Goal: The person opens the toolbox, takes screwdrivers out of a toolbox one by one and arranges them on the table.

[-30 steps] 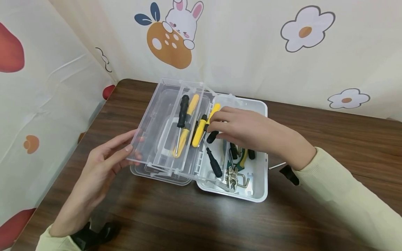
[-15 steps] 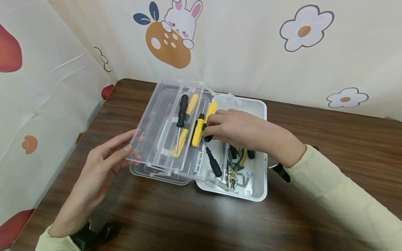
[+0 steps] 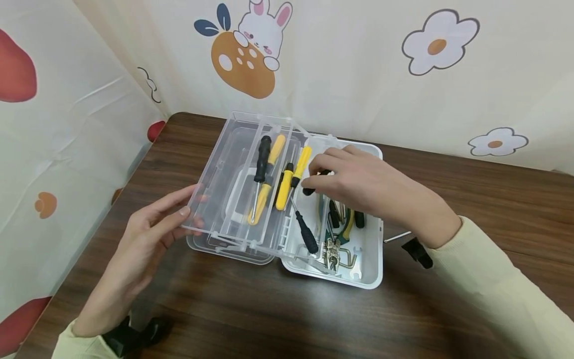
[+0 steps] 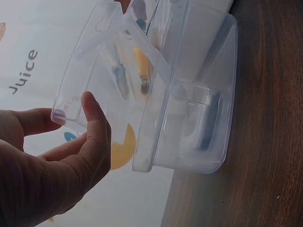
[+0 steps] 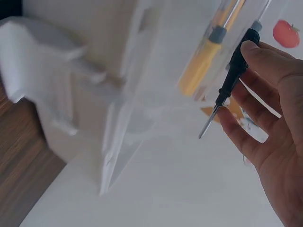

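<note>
Black-handled screwdriver (image 5: 234, 72) is pinched between the thumb and fingers of the right hand (image 3: 358, 179), its bright tip angled away beyond the fingertips in the right wrist view. Just left of that hand, a yellow-handled screwdriver (image 3: 302, 162) and a shorter yellow one (image 3: 284, 188) are seen side by side; a dark-handled driver (image 3: 307, 233) is seen to its lower left, though whether it is held by the tray or the box cannot be told. By the left hand (image 3: 148, 244), the near left corner of the clear tray (image 3: 213, 194) is pinched, with the thumb laid on top. To that hand's right, a black screwdriver (image 3: 262, 157) is borne in a tray compartment. Below the right hand, green-and-yellow pliers (image 3: 347, 230) are contained in the white box (image 3: 378, 254).
</note>
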Available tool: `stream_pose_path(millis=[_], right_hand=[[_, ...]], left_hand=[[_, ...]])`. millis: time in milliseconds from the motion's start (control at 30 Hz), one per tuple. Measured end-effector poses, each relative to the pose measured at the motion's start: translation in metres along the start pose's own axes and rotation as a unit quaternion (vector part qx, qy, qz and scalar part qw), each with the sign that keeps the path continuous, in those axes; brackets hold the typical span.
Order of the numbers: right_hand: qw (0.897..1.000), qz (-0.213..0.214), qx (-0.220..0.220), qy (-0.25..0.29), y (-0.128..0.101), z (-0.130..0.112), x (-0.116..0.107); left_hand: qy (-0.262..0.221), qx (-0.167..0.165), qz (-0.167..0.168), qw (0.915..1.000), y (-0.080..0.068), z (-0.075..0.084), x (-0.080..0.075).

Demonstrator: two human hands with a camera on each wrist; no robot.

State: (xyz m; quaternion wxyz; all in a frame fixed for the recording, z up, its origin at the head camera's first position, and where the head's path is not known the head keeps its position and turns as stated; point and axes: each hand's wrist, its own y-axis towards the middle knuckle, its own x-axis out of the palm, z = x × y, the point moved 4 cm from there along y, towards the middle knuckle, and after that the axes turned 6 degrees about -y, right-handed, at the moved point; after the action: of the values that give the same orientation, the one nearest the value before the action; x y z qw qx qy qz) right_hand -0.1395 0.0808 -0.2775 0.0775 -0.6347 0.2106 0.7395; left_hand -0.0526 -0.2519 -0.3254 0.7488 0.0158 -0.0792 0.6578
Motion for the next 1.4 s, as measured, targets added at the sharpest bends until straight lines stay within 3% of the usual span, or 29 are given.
stream_pose_path(millis=[400,467,633,967,1200,1400], right_hand=[[0.995,0.019,0.094,0.01,-0.053,0.02,-0.005],[0.993,0.04,0.107,0.015,-0.062,0.023,-0.005],[0.99,0.085,0.107,0.014,-0.089,0.031,-0.004],[0.982,0.113,0.148,0.016,-0.136,0.04,0.003],[0.979,0.105,0.173,0.028,-0.156,0.041,0.017],[0.982,0.095,0.159,0.022,-0.159,0.037,0.035]], left_hand=[[-0.002,0.004,-0.001,1.0,0.0,0.0,0.001],[-0.001,0.004,0.0,1.0,0.0,0.0,0.001],[-0.001,0.003,0.001,1.0,0.0,-0.001,0.001],[-0.01,0.006,0.001,0.9999,0.0,-0.003,0.0],[-0.011,0.006,0.001,0.9999,0.0,-0.003,0.0],[-0.008,0.006,0.0,1.0,0.0,-0.002,0.0]])
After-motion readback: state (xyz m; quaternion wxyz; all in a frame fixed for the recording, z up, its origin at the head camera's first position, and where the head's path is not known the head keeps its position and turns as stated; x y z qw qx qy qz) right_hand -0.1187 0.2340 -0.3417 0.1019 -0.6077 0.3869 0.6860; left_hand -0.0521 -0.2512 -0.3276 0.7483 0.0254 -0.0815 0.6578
